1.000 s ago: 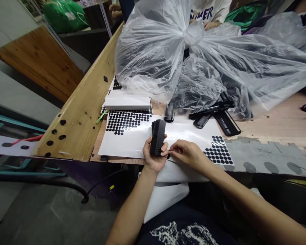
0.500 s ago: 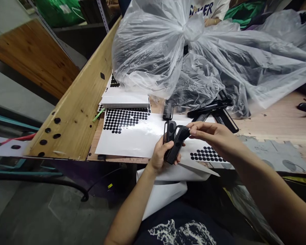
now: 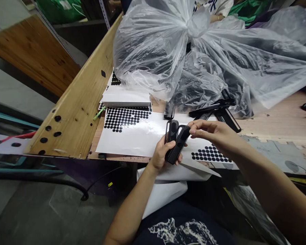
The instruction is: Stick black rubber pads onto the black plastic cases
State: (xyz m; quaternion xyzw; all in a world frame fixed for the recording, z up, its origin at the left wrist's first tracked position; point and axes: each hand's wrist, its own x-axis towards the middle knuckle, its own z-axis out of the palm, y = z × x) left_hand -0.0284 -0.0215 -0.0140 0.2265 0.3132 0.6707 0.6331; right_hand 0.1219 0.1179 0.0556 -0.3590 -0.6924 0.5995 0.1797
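Note:
My left hand (image 3: 161, 152) is wrapped round two narrow black plastic parts with a ribbed, carbon-like texture. The left black part (image 3: 172, 126) stands upright with a long open slot at its side. Across its front leans the other black part (image 3: 177, 149), its top tilted right. My right hand (image 3: 206, 131) meets that tilted top end with thumb and forefinger pinched. Whatever lies between those fingertips is too small to make out. Under the hands lies a white sheet (image 3: 132, 144) bearing rows of round black stickers (image 3: 124, 117). More black stickers (image 3: 211, 154) sit below my right hand.
A large knotted clear plastic bag (image 3: 150, 47) fills the back of the table. Loose black parts (image 3: 216, 109) lie before it. A white stack (image 3: 127, 97) stands beside the wooden side board (image 3: 76, 92). Behind the bag is another person's shirt (image 3: 221, 6).
The view has shifted slightly. Both hands keep nearly the same pose, with my right fingertips still at the top of the tilted black part.

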